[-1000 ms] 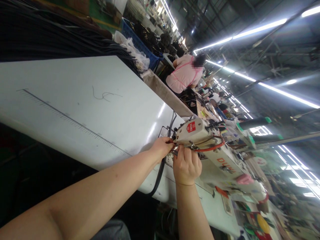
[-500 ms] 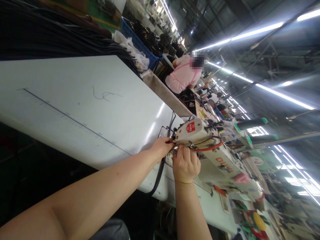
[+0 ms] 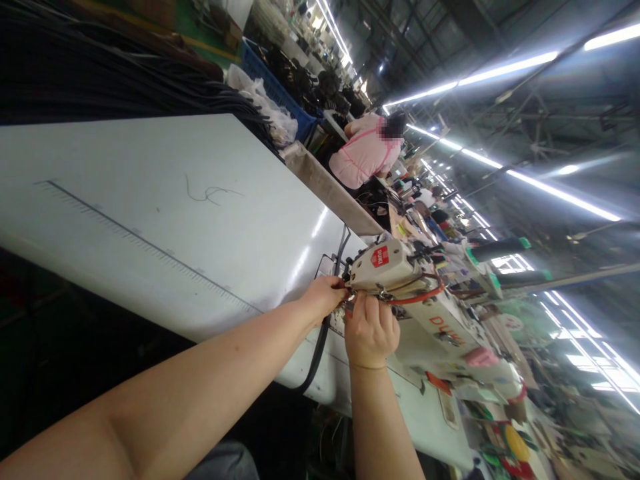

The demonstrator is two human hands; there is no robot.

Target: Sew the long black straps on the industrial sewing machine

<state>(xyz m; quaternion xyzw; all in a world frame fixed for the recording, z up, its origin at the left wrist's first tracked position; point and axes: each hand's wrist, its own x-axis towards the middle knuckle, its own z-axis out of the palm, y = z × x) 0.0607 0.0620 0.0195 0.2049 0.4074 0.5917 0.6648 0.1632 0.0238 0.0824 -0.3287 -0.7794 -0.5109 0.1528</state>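
A white sewing machine point(image 3: 400, 267) stands on the table with its head over a black strap point(image 3: 316, 363). One end of the strap hangs over the table's front edge, and the rest emerges behind the machine head. My left hand point(image 3: 324, 297) is closed at the needle area, its fingertips pinched beneath the head. Close on its right, my right hand point(image 3: 373, 328) is curled shut, with its fingertips tucked under the head. Whatever is between the fingers of either hand is hidden by the hands and the machine head.
The white table point(image 3: 150, 153) carries a printed ruler scale and loose dark thread point(image 3: 210, 193). Black straps point(image 3: 150, 87) are heaped along its far left side. Beyond are a plastic bag point(image 3: 273, 113), a blue crate point(image 3: 270, 80) and a person in pink point(image 3: 363, 150). Thread cones point(image 3: 500, 250) stand right.
The camera view shifts very slightly. Both hands stay at the needle area in nearly the same pose, and the strap keeps its place.
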